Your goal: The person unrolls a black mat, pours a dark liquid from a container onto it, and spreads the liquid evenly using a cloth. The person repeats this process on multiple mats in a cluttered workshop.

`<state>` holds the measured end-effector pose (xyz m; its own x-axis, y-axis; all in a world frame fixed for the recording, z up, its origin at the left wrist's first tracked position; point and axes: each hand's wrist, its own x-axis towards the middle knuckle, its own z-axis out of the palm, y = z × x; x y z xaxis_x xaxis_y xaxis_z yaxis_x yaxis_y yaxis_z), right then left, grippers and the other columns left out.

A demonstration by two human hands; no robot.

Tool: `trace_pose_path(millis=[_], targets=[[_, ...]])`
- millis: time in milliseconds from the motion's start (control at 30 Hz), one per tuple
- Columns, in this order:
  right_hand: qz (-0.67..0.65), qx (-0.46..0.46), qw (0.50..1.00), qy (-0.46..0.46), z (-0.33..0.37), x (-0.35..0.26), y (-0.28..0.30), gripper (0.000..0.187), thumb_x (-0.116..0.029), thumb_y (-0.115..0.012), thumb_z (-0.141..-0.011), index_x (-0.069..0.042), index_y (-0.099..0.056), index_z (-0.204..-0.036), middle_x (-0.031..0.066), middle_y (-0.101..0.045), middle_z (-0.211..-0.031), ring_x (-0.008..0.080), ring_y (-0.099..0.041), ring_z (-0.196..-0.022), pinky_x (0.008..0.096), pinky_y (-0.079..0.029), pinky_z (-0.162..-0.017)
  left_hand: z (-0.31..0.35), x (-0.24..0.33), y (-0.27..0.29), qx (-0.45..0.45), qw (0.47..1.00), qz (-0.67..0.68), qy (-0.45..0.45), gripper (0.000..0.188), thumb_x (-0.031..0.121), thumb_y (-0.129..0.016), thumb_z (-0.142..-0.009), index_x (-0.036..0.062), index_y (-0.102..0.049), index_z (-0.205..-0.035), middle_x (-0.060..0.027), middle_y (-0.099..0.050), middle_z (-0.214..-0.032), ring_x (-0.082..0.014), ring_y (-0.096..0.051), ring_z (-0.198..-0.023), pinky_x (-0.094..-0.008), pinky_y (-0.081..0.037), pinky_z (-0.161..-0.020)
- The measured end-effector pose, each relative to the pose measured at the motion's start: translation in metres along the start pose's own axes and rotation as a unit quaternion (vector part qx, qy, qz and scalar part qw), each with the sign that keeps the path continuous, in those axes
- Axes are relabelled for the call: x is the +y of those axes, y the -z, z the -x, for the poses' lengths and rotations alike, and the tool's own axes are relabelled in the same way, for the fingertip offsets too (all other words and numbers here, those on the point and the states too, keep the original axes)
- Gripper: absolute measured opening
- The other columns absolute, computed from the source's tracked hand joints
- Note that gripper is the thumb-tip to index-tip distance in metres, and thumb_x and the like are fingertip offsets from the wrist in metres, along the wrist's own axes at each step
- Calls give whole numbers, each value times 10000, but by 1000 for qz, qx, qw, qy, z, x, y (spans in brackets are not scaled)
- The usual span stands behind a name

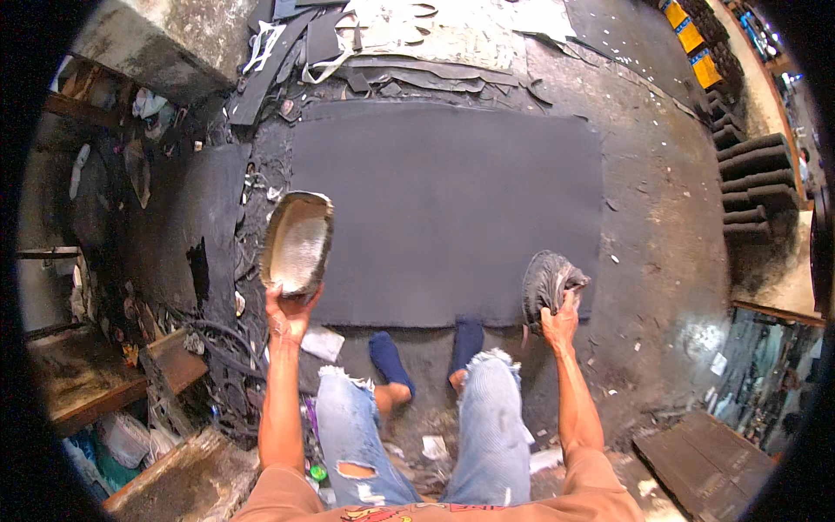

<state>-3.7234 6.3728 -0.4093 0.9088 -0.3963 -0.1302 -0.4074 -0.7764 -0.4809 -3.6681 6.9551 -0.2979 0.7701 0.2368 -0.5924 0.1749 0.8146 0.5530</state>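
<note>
I see a long oval bowl with a shiny tan inside and a rough, dark rim (300, 244) on the left. The person's left hand (291, 315) has its fingers bent around the near end of it. The bowl tips so I can look into it. Next comes a big, flat, dark grey sheet with a dull face (444, 200), lying on the floor (652, 261). On the right, the person's right hand (561, 324) is closed tight on a soft, crumpled, dark grey bundle that looks like cloth (550, 278).

The bowl is over the sheet's left edge, and the bundle is over its near right corner. I can't tell how high up they are. The sheet has straight sides and a fuzzy near edge. There is wide room between the two hands.

Messy, bendy black strips (230, 339) crowd the left side, close to the left hand. A crumpled white scrap (323, 344) lies near that hand too. Two feet in dark blue socks (467, 344) are at the sheet's near edge. Farther right, thick black piles (758, 178) stand well apart from the right hand, and a flat brown board (704, 465) lies below them.
</note>
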Motion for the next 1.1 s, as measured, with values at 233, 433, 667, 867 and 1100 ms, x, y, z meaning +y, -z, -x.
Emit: trace_pose_path(millis=[233, 433, 667, 867, 1100], targets=[[17, -5, 998, 66, -9, 38, -122, 617, -187, -625, -724, 10, -476, -1290, 304, -619, -1113, 481, -600, -1049, 510, -476, -934, -103, -90, 27, -84, 995, -62, -2, 731, 329, -730, -802, 58, -456, -1424, -166, -554, -1367, -361, -557, -1257, -626, -480, -1045], [-15, 51, 954, 294, 18, -102, -126, 756, -156, -702, -651, -58, -491, -1370, 186, -496, -1344, 399, -438, -1296, 541, -323, -1115, -106, -96, 59, -67, 994, -71, -39, 802, 393, -731, -785, 66, -405, -1441, -179, -487, -1411, -362, -504, -1303, -621, -465, -1064], [-52, -253, 746, 614, 89, -179, -280, 707, -366, -782, -788, -182, -511, -1414, 139, -483, -1420, 327, -467, -1285, 501, -376, -1064, -89, -79, 75, -76, 995, -13, -70, 830, 327, -744, -762, 73, -392, -1470, -162, -461, -1452, -368, -469, -1335, -636, -427, -1094], [-58, -151, 760, 630, 98, -162, -321, 534, -208, -701, -803, -225, -602, -1327, 26, -584, -972, 196, -563, -867, 383, -430, -734, -56, -58, 102, -52, 994, 33, -93, 789, 280, -738, -772, 101, -404, -1464, -161, -473, -1444, -382, -461, -1341, -665, -397, -1103], [44, -195, 793, 575, 63, -185, -332, 561, -136, -593, -848, -135, -520, -1404, 109, -560, -1114, 258, -621, -901, 406, -508, -748, -56, -56, 113, -61, 988, 87, -108, 759, 247, -715, -784, 120, -413, -1470, -136, -488, -1451, -359, -452, -1362, -673, -376, -1111]])
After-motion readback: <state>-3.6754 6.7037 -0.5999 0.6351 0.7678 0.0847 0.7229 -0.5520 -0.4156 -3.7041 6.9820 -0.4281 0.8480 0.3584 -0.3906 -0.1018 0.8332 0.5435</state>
